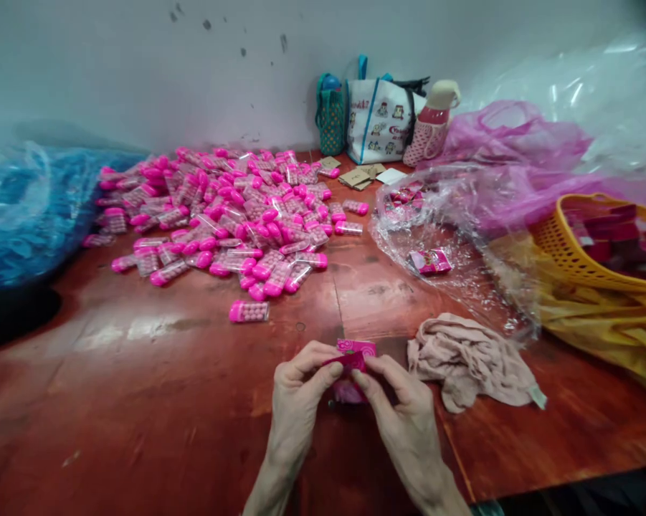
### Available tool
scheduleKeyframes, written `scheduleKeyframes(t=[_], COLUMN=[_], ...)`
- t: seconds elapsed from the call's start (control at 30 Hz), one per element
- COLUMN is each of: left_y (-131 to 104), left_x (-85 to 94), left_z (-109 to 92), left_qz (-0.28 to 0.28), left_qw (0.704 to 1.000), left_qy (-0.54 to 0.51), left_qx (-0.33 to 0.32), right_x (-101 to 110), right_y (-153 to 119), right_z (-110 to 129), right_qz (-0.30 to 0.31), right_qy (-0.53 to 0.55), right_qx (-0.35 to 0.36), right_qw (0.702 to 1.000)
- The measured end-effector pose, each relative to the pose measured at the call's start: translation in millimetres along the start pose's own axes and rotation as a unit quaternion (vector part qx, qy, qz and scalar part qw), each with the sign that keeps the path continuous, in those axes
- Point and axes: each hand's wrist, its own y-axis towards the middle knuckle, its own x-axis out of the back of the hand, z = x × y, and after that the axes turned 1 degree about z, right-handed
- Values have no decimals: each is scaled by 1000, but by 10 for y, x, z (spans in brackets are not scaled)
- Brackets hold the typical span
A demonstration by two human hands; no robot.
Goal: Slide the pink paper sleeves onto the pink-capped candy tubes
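Note:
Both my hands meet low in the middle of the view, over the red-brown table [155, 401]. Between thumb and fingers, my left hand [304, 383] pinches the left side of a small pink printed label [349, 360]. My right hand [401, 394] pinches its right side in the same way. Another pink printed piece [356, 346] shows just behind it, and I cannot tell whether the two are joined. Something pale pink lies partly hidden beneath. A single clear tube of pink balls with a pink cap [249, 311] lies beyond my left hand.
A big pile of pink-capped tubes [220, 208] spreads across the back left. At right are a crumpled beige cloth [470, 362], clear plastic with a pink packet [431, 261], and a yellow basket [553, 233]. Bags and a bottle [435, 118] stand by the wall; blue plastic [32, 215] lies left.

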Motion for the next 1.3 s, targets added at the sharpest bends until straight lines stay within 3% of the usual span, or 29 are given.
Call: scheduleKeyframes(t=[0.2, 0.33, 0.5, 0.63, 0.83, 1.03, 1.3], left_y=[-86, -129, -82, -25, 12, -22, -95], left_x=[101, 149, 251, 404, 616, 621, 606], left_z=[35, 22, -42, -144, -240, -296, -272], left_qz=[-55, -94, -207, -258, -256, -222, -202], left_qw=[998, 994, 963, 942, 944, 949, 939], left_qy=[11, -34, -165, -211, -210, -221, -248], left_qx=[14, 44, 59, 44, 1, 24, 125], right_x=[-125, -299, -594, -691, -611, -625, -568], right_y=[32, 28, 114, 199, 282, 294, 93], right_z=[123, 191, 312, 393, 480, 541, 434], right_qz=[116, 102, 59, 86, 213, 238, 207], right_qy=[-43, -107, -182, -166, -75, -53, -49], right_qx=[-29, 29, 107, 132, 42, -8, 108], right_qw=[992, 989, 976, 973, 973, 970, 971])
